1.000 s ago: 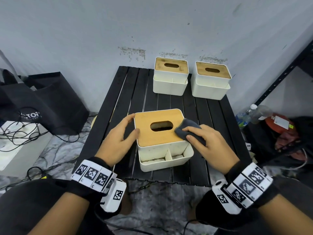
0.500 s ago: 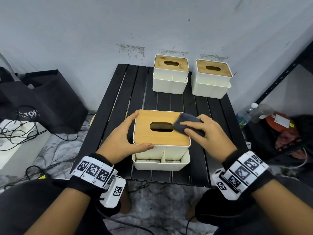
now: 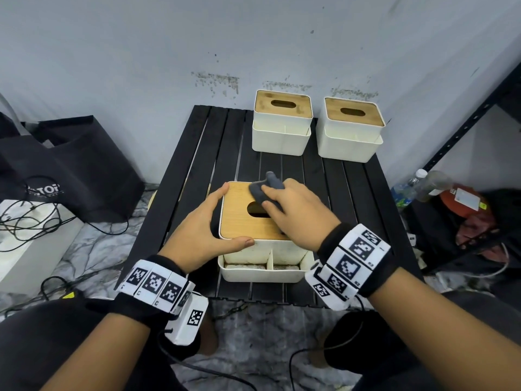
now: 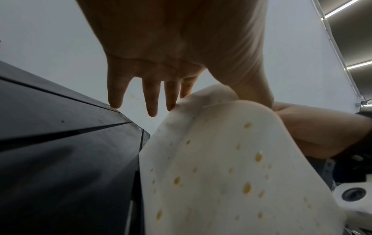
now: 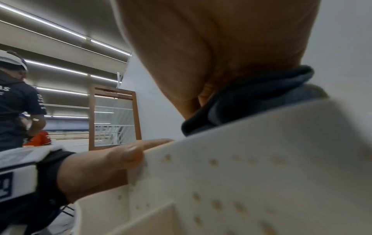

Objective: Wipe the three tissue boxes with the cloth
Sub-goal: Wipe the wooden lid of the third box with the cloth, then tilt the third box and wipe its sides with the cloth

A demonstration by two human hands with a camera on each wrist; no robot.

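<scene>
The near tissue box [image 3: 239,221], white with a bamboo lid, stands at the front of the black slatted table [image 3: 197,165]. My left hand [image 3: 203,230] braces its front-left corner: straight fingers lie along the left side and the thumb along the lid's front edge. My right hand [image 3: 293,213] holds a bunched grey cloth [image 3: 265,190] and presses it on the lid beside the slot. The right wrist view shows the cloth [image 5: 251,101] tucked under the palm on the box [image 5: 261,167]. Two more boxes [image 3: 283,119] [image 3: 352,128] stand at the back by the wall.
A black bag [image 3: 70,165] and cables [image 3: 28,221] lie on the floor to the left. To the right are bottles [image 3: 423,184] and a black metal rack [image 3: 465,122]. Another person [image 5: 16,103] stands far off in the right wrist view.
The near box has been turned square to me. My right hand slid the cloth from the lid's right edge leftward and farther back over the slot. My left thumb moved onto the front edge.
</scene>
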